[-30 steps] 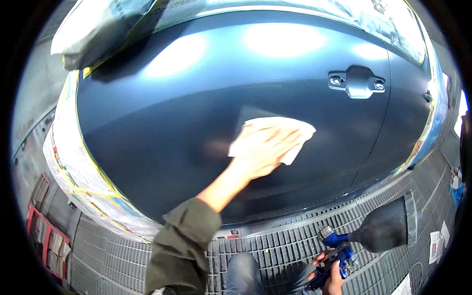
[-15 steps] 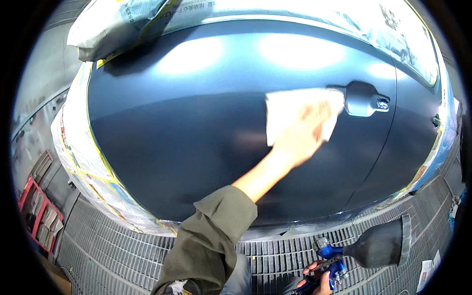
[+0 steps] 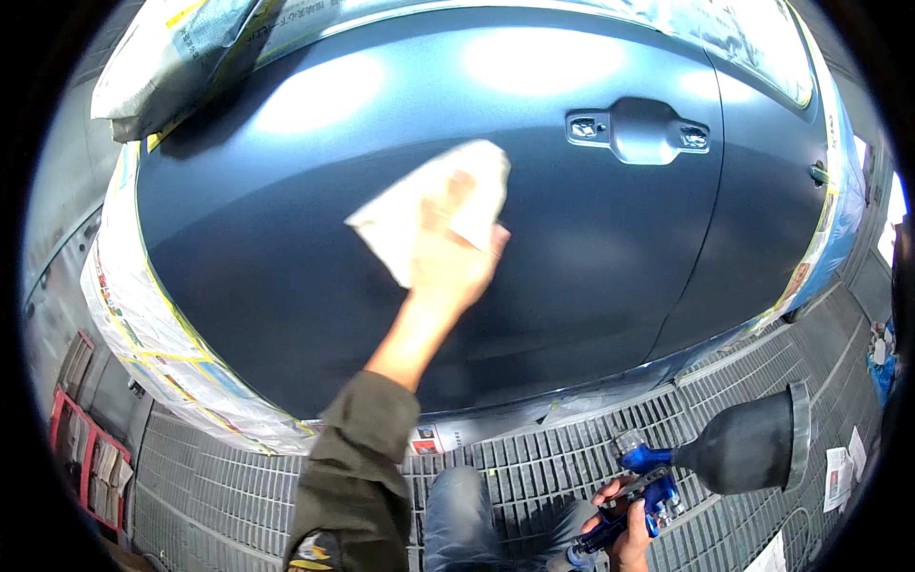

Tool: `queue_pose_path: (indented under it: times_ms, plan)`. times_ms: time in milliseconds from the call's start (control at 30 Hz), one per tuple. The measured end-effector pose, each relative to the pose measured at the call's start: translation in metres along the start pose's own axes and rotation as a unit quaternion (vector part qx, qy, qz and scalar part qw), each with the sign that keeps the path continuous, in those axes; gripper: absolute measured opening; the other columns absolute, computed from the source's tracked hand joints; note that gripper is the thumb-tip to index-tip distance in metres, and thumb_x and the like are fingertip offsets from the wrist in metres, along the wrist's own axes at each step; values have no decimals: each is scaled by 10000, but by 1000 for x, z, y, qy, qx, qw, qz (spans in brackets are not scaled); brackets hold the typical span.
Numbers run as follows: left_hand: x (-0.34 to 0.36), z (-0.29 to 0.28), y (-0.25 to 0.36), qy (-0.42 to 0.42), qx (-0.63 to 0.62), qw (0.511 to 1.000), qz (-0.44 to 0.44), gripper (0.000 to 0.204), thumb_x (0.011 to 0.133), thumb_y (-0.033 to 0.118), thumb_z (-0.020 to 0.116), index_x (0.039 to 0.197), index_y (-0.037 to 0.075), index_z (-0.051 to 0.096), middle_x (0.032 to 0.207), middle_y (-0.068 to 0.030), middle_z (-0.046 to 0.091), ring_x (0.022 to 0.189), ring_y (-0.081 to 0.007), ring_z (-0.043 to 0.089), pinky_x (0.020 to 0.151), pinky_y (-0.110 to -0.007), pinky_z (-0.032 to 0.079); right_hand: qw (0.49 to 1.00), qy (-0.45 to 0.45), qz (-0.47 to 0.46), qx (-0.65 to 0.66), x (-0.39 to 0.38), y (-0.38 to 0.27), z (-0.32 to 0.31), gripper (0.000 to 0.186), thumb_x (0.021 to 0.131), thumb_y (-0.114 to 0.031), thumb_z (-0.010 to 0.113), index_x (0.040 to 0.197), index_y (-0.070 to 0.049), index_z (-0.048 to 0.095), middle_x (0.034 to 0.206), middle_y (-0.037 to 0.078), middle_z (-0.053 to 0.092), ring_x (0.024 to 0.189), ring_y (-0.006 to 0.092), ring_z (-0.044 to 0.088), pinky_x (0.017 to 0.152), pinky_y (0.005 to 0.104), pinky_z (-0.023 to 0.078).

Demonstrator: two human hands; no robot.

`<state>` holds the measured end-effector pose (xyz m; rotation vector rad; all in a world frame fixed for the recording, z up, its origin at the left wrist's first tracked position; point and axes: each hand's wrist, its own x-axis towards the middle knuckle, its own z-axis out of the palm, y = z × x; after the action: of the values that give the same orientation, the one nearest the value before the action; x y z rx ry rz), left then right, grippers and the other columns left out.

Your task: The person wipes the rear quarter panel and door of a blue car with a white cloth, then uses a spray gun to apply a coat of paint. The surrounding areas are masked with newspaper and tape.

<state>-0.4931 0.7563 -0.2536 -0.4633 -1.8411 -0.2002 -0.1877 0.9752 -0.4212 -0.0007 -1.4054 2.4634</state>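
My left hand (image 3: 453, 253) presses a cream-coloured wiping cloth (image 3: 481, 186) against the dark blue-grey car door (image 3: 295, 296), left of the door handle recess (image 3: 640, 132). Its fingers lie over the cloth, blurred by motion, with the thumb out to the right. Low on the right, away from the door, my right hand (image 3: 629, 539) grips a blue spray gun (image 3: 653, 496) by its handle. The gun's black paint cup (image 3: 739, 443) points to the right, tilted on its side.
Masking paper (image 3: 143, 324) with yellow tape borders the door, and a wrapped mirror (image 3: 162, 76) juts out at upper left. Underfoot is metal floor grating (image 3: 229, 496). A red rack (image 3: 86, 458) of papers stands at far left; loose paper (image 3: 839, 477) lies at right.
My left hand and the cloth have swept left across the door, away from the handle recess, which now shows fully. My right hand still holds the spray gun; the view has shifted right.
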Motion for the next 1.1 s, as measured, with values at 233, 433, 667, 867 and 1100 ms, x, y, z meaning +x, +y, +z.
queue_pose_path:
  times_ms: [233,433,667,867,1100]
  plan:
    - [-98,6,57,-292,-261,915,94,513,934,232,505,1392,11,435,1429,-188,448,1357,-292,386,1153,-414,256,1000,15,-14,8,-25,-6,7,486,958,-430,501,1147,16,465,974,106,516,902,203,563,502,319,596]
    - [-115,-46,54,-87,-834,175,-516,497,938,282,522,1341,-5,477,1305,-168,569,1181,-304,564,1054,-401,424,998,47,-34,35,-20,-9,-1,465,945,-405,547,1090,35,499,964,139,549,884,208,599,527,318,596]
    - [-102,-78,51,-69,-856,127,-497,517,954,339,496,1345,1,474,1331,-166,552,1210,-329,538,1057,-461,399,998,41,-27,44,-23,-6,1,467,946,-408,546,1077,39,511,957,133,557,872,201,607,524,303,600]
    - [-87,-107,21,52,-835,333,-436,450,972,296,455,1311,4,502,1285,-155,577,1175,-296,564,1019,-421,426,997,59,-6,57,-31,10,3,394,982,-353,477,1172,-8,482,1000,103,539,906,212,570,490,314,587]
    - [-4,-52,0,-3,-132,990,58,646,821,233,616,1398,16,424,1513,-151,334,1438,-308,243,1184,-437,151,986,140,84,-21,-11,28,-23,502,959,-545,446,1156,-109,597,1019,28,644,851,162,600,604,310,484]
